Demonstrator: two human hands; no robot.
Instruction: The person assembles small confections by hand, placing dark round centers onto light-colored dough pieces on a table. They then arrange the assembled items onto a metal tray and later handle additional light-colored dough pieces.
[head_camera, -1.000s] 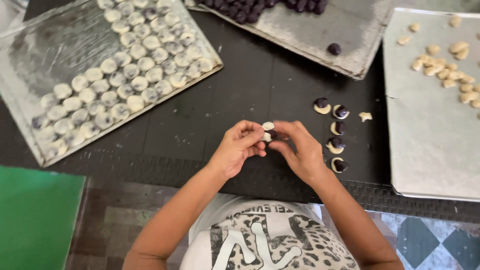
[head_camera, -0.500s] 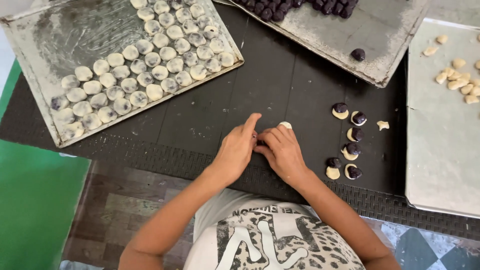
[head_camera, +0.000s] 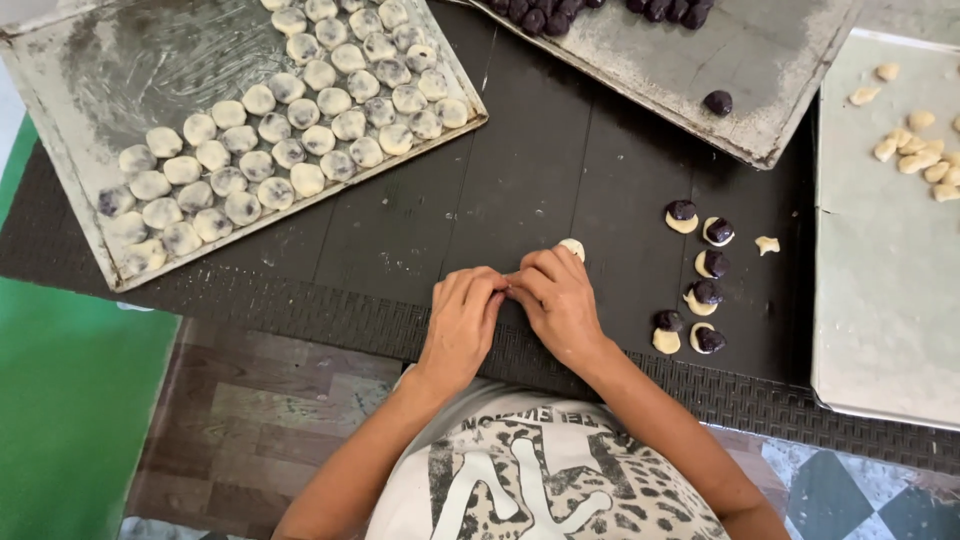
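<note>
My left hand (head_camera: 462, 318) and my right hand (head_camera: 556, 296) meet fingertip to fingertip low over the dark table (head_camera: 520, 170). Together they pinch a small pale dough piece (head_camera: 573, 246) that peeks out above my right fingers. To the right of my right hand lie several pale dough rounds each topped with a dark filling ball (head_camera: 700, 290). A small bare dough scrap (head_camera: 767, 244) lies beside them.
A metal tray (head_camera: 90, 200) at upper left holds rows of filled pale dough pieces (head_camera: 290, 120). A second tray (head_camera: 760, 60) at the top carries dark filling balls (head_camera: 717, 101). A third tray (head_camera: 880, 300) at right holds loose dough bits (head_camera: 920, 155). A green surface (head_camera: 60, 400) lies lower left.
Both hands have dropped lower toward the table and closed together more tightly around the dough piece. The view has shifted a little, moving the trays in the frame.
</note>
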